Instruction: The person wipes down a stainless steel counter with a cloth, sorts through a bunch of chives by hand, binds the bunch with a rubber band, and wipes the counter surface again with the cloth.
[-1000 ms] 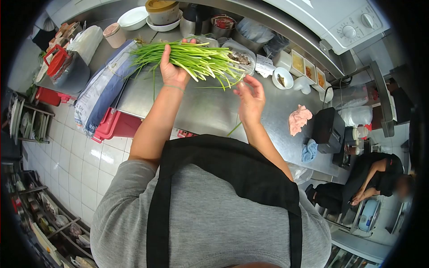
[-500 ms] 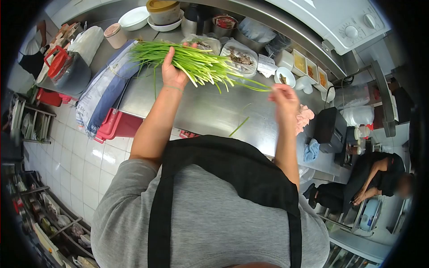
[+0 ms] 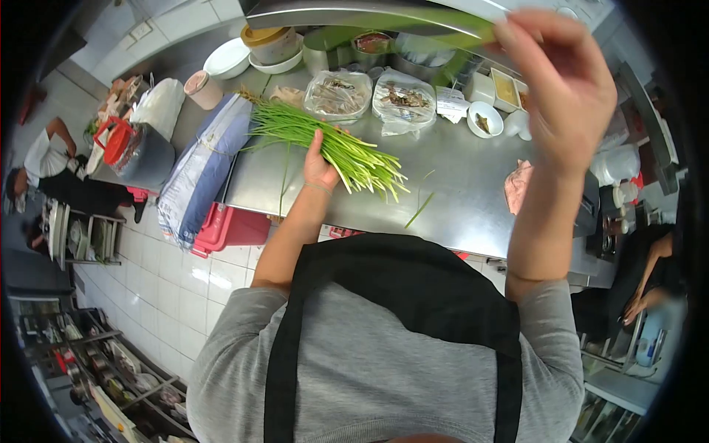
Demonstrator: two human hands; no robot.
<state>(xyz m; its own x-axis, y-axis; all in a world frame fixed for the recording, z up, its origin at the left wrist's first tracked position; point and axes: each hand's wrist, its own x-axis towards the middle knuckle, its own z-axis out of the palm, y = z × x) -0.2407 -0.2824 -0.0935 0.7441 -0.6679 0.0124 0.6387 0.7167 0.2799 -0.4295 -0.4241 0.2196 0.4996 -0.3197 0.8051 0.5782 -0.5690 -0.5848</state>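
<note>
My left hand [image 3: 321, 168] is wrapped round a thick bunch of green stalks [image 3: 332, 144] above the steel counter, with the pale cut ends toward the right. My right hand [image 3: 565, 88] is raised high at the upper right, close to the camera, its thumb and finger pinched on a green stalk [image 3: 450, 37] that is smeared by motion and stretches off to the left. One loose green piece [image 3: 419, 210] lies on the counter [image 3: 362, 214] near its front edge.
Behind the bunch stand two plastic-wrapped trays [image 3: 403, 102], a small white bowl [image 3: 484, 119] and food tubs [image 3: 505, 91]. A blue-white sack [image 3: 207, 166] lies left. A pink cloth [image 3: 518, 187] is at right. People stand at far left [image 3: 55, 166] and far right [image 3: 646, 277].
My right hand has drawn a stalk out of the bunch and swung it up to the upper right. My left hand and the bunch are lower in view, and the view itself has shifted.
</note>
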